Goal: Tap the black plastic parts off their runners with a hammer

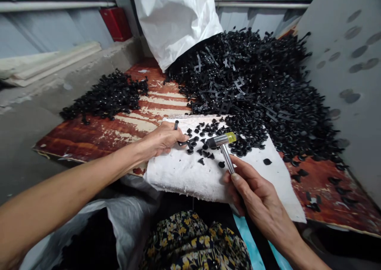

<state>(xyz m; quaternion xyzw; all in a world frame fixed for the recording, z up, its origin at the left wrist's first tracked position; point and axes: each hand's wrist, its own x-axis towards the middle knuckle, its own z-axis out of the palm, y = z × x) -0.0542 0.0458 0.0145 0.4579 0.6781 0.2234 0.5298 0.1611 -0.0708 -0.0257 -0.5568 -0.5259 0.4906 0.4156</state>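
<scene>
The left hand lies on a folded white cloth pad, its fingers curled and pinching a narrow black plastic strip, though the hand partly hides the strip. The right hand grips a small hammer by its steel handle, fingers closed firmly around it. The hammer's metal head, with a yellow tip, is held up over the pad, just beside a scatter of small black plastic studs.

The pad lies on a worn, red-painted plywood bench, its near edge hanging over the bench edge. A huge heap of the same black pieces - loose studs mixed with studs still on their runners - rises just beyond the pad and spreads toward a grey metal panel. A smaller heap sits on the far left of the bench, well apart from it.

A white woven sack slumps against the big heap. Below the bench are a grey plastic bag and the person's floral-patterned clothing - dark, with yellow flowers.
</scene>
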